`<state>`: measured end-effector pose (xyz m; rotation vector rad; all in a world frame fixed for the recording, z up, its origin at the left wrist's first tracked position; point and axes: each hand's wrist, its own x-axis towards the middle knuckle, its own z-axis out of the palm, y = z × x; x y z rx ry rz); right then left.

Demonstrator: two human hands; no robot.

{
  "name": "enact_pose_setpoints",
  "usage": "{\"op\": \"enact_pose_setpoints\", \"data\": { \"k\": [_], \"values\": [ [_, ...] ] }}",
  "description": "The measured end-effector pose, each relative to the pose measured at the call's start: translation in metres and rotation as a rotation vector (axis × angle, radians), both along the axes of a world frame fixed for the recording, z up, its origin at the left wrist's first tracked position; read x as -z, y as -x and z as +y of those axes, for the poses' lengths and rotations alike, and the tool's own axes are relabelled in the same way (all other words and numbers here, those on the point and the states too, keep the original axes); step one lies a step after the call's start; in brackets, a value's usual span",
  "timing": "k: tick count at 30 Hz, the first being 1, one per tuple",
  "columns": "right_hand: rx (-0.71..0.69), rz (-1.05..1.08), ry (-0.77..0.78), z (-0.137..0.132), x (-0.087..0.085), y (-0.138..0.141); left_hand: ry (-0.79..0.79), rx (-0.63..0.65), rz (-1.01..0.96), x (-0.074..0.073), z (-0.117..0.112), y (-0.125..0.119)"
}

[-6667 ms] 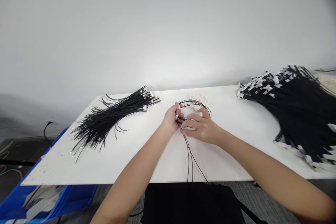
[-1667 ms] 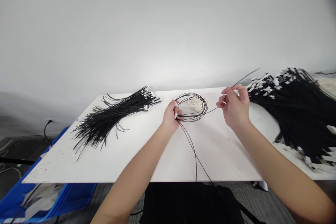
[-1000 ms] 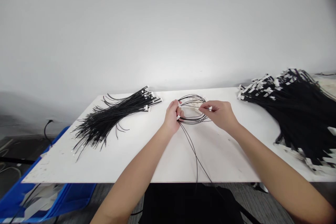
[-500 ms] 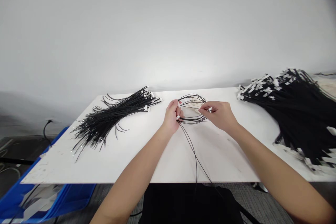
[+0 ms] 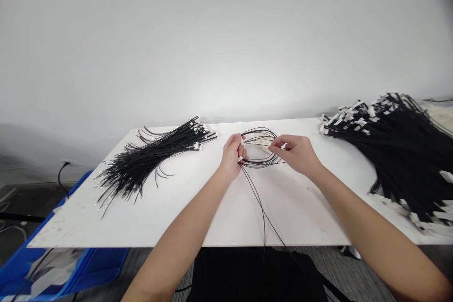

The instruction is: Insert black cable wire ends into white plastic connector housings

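Observation:
Above the middle of the white table, my left hand (image 5: 233, 155) is closed round the left side of several loops of thin black cable (image 5: 260, 165). Small white tags or connectors show at its fingers. My right hand (image 5: 290, 150) pinches a cable at the right side of the loops, thumb against forefinger. What exactly lies between those fingertips is partly hidden. Two loose cable ends hang from below my left hand, cross each other and run down over the table's front edge.
To the left lies a bundle of short black cables (image 5: 152, 153) with white ends. A larger pile of black cables (image 5: 399, 151) with white tags covers the right of the white table (image 5: 170, 217). A blue bin (image 5: 102, 264) stands below the left edge; a wall rises behind.
Both hands keep their hold on the cable loops. The loops and the fingers of my right hand have shifted only very slightly.

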<state>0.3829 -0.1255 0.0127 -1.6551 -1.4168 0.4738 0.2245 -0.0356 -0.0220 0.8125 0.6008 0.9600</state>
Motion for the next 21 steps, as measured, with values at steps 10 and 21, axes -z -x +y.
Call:
{"op": "enact_pose_setpoints", "data": {
  "k": [10,21],
  "values": [
    [-0.017,0.126,0.036,0.0018,0.0005,-0.0030,-0.038,0.055,0.077,-0.0038,-0.0033,0.0004],
    [0.013,-0.160,-0.192,0.0020,0.0055,0.0036,-0.014,0.144,0.029,-0.0053,-0.0075,0.0011]
  ]
}}
